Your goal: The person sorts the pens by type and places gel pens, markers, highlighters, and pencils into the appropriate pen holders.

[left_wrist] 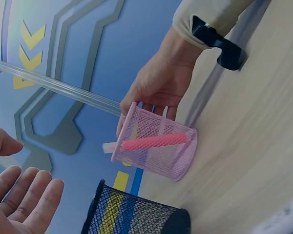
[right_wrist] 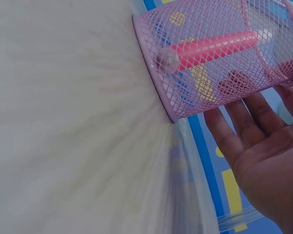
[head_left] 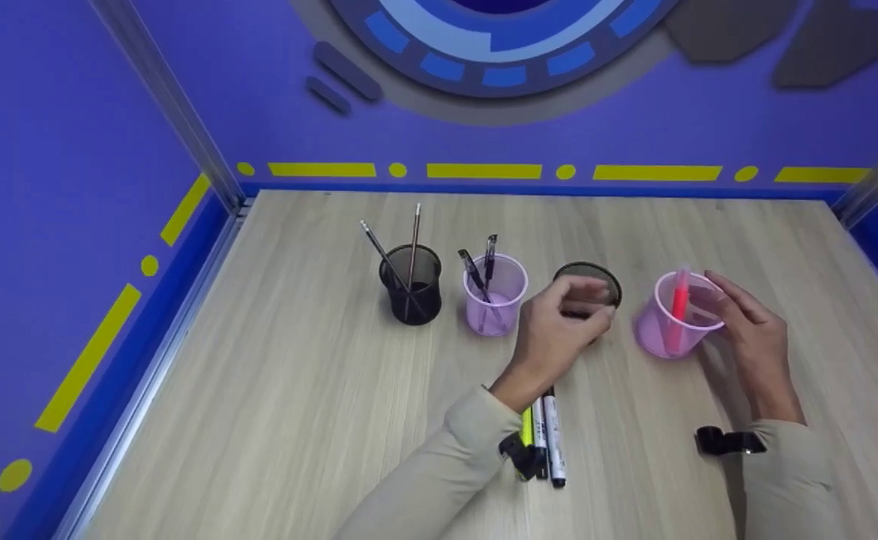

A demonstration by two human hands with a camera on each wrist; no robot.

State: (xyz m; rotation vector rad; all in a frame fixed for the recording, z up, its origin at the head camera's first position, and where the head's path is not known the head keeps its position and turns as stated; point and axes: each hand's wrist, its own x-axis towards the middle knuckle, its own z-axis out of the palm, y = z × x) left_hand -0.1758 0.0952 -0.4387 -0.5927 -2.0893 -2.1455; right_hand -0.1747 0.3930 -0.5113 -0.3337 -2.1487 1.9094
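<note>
My right hand (head_left: 759,341) holds the right side of a pink mesh pen cup (head_left: 652,330), with its fingers around the far side near the rim. A red-pink highlighter (head_left: 679,300) with a clear end leans inside that cup. In the right wrist view, several fingers (right_wrist: 256,117) show behind the mesh. My left hand (head_left: 555,330) hovers over a black mesh pen cup (head_left: 609,281), partly hiding it. Its fingers are spread and loosely bent, with nothing between them, as the left wrist view also shows.
Two whiteboard markers (head_left: 555,442) and a yellow highlighter (head_left: 526,427) lie beneath the left wrist. Leftward stand a pink mesh cup (head_left: 502,319) with two black pens and a black mesh cup (head_left: 418,304) with two pencils. Blue panels (head_left: 483,139) border the wooden table (head_left: 274,360).
</note>
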